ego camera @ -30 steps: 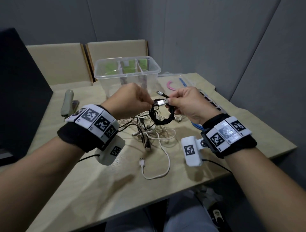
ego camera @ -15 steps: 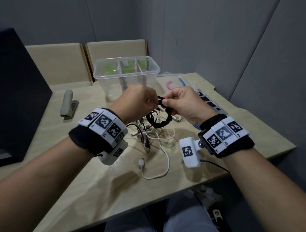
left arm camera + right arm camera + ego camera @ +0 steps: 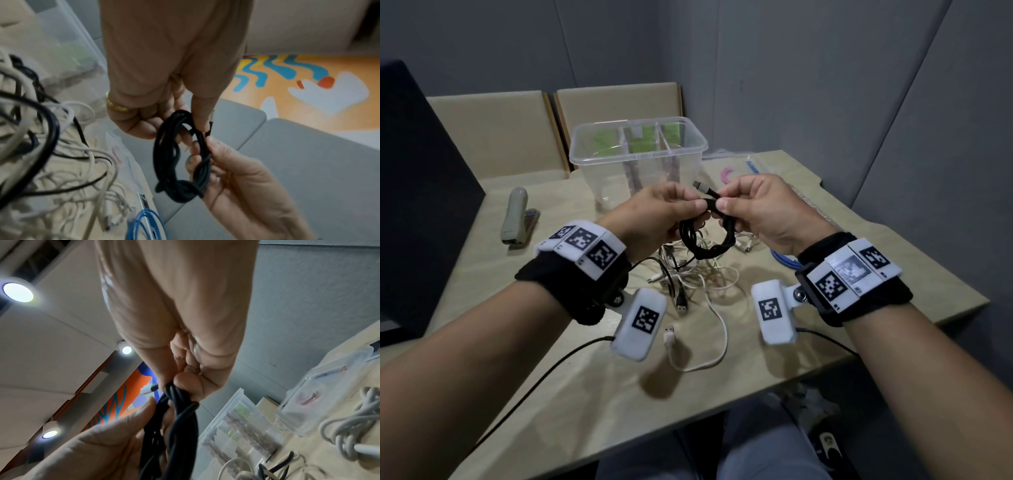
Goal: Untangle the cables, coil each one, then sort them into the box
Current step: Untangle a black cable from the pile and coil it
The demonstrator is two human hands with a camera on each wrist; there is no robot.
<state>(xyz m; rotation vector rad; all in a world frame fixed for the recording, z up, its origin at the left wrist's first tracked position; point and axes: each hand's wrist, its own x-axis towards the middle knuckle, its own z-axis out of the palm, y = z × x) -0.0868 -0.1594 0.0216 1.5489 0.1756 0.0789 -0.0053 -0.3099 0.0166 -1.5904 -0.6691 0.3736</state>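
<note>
A black cable point(image 3: 705, 240) wound into a small coil hangs in the air between both hands, above the table. My left hand point(image 3: 671, 214) pinches the top of the coil from the left. My right hand point(image 3: 746, 205) pinches it from the right, and the cable's plug end point(image 3: 700, 186) sticks up between the two thumbs. In the left wrist view the coil point(image 3: 180, 155) hangs from my left fingers while the right hand's fingers point(image 3: 226, 170) curl round its side. The clear divided box point(image 3: 585, 150) stands just behind the hands.
A tangle of white and black cables point(image 3: 688, 277) lies on the table under the hands, with a white USB cable point(image 3: 717, 329) trailing toward me. A blue cable point(image 3: 784, 262) lies right of it, a stapler point(image 3: 515, 216) far left, the box lid point(image 3: 736, 168) behind right.
Both hands have lifted the coil a little. The plug end, held across the coil by the right hand a second ago, now points up between the thumbs.
</note>
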